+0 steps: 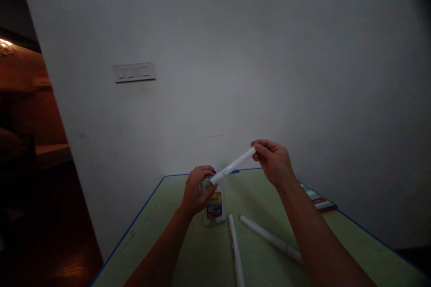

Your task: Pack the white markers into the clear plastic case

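Observation:
A slim white tube (235,163) slants up to the right between my hands; faint marks show on its middle. My right hand (274,161) pinches its upper end between thumb and fingers. The tube's lower end lies in the curve of my left hand (197,190), between thumb and fingers. Right behind that hand stands a clear container (214,206) with a yellow and dark label and coloured tops, partly hidden. Whether the left hand also touches the container, I cannot tell. Two more white tubes, one (235,251) and another (269,236), lie on the table.
The pale green table (151,228) has a blue edge and reaches a grey wall (235,54). A flat item with a red edge (321,199) lies at the right, partly behind my forearm. A small plate (134,72) is on the wall. A dark doorway opens at left.

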`<state>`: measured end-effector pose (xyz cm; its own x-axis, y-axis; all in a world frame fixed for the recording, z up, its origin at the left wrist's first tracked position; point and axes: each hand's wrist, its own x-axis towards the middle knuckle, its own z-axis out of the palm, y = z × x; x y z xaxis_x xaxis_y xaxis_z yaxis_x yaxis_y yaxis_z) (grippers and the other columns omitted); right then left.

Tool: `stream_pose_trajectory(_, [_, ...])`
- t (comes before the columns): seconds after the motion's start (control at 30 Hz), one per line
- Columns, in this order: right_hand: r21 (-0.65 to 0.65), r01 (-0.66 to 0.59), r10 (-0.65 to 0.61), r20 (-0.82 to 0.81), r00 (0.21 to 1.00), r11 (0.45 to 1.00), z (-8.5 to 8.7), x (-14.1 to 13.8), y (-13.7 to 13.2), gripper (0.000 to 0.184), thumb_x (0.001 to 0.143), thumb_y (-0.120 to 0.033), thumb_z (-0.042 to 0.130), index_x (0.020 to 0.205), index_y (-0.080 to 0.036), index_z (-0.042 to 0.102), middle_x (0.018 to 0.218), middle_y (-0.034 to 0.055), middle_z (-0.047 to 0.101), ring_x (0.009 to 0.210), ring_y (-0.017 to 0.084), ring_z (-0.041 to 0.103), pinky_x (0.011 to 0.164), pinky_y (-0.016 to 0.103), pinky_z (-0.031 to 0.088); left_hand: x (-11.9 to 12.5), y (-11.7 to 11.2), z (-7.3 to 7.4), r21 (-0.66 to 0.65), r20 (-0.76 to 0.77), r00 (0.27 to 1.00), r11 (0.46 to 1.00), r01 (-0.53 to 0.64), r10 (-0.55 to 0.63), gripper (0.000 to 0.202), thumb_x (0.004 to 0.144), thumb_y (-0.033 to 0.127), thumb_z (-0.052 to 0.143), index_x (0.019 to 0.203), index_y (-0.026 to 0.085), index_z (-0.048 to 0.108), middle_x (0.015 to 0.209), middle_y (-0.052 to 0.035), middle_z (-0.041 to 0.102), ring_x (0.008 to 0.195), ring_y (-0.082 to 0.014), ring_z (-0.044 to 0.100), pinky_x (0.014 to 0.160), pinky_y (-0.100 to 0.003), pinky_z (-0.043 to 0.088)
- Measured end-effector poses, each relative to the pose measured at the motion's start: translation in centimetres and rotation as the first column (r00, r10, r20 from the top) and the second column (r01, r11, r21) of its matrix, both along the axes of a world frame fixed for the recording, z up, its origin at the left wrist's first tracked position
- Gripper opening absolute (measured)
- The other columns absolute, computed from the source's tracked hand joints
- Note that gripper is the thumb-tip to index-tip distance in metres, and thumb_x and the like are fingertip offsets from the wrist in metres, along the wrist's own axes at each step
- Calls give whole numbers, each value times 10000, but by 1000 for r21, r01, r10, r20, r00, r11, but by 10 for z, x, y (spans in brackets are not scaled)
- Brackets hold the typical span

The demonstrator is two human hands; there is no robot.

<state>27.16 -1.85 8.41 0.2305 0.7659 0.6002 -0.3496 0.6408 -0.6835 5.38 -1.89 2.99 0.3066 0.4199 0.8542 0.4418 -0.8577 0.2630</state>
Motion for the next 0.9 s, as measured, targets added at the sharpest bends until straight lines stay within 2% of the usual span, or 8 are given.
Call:
stream_pose_trajectory(0.07, [72,162,-162,-2,987,984,15,-2,-4,165,570,-248,653,664,-131,585,515,-28,490,444,72,423,421,212,328,0,-1,0,-3,1,1000,1000,-5,5,177,748,265,492,896,176,527,959,-94,566,910,-215,515,812,-374,385])
stream_pose_trajectory(0.17, [172,301,-331,187,925,938,35,-6,-9,132,608,-244,616,656,-125,582,477,-30,470,437,78,411,420,219,330,0,-2,1,-5,2,1000,1000,0,0,160,758,251,475,889,179,531,957,-91,569,921,-212,513,823,-374,380])
stream_pose_trajectory(0.27, [237,288,-362,388,847,928,47,-16,-11,123,631,-240,585,651,-119,585,485,-21,477,447,86,420,427,220,330,1,-2,1,-2,11,1000,1000,2,-2,151,749,234,483,883,182,530,967,-90,567,929,-211,512,838,-380,375])
stream_pose_trajectory(0.37, [280,244,-363,545,756,929,48,-33,-6,83,649,-202,558,658,-125,589,520,-11,505,479,95,446,465,222,350,1,-2,1,-6,13,1000,1000,1,-1,148,741,226,493,879,182,523,968,-92,567,931,-213,513,841,-386,378])
stream_pose_trajectory(0.47, [329,191,-371,666,647,925,34,-54,3,50,664,-156,547,679,-135,590,581,0,545,522,98,468,513,218,361,1,-1,-1,-4,6,1000,1000,-7,7,148,739,215,495,882,182,517,980,-91,564,939,-211,509,845,-385,378])
stream_pose_trajectory(0.6, [307,153,-339,763,550,939,3,-73,12,33,672,-132,556,653,-147,580,601,-5,563,542,101,476,531,212,352,-1,0,-2,16,5,1000,1000,-23,23,155,742,215,491,892,182,511,981,-91,560,939,-209,505,839,-379,384])
stream_pose_trajectory(0.77, [245,196,-314,769,557,949,-32,-78,14,79,710,-140,537,647,-152,584,637,11,588,609,125,503,585,223,371,0,-1,-2,28,12,999,999,-39,38,146,743,222,492,882,181,513,967,-86,564,926,-204,511,829,-368,392])
stream_pose_trajectory(0.9, [271,260,-374,724,580,927,-42,-75,10,114,744,-190,534,663,-154,606,691,40,608,697,153,516,666,251,382,1,-1,-2,26,12,1000,999,-30,29,162,742,231,492,895,184,522,961,-88,569,927,-209,515,843,-381,386])
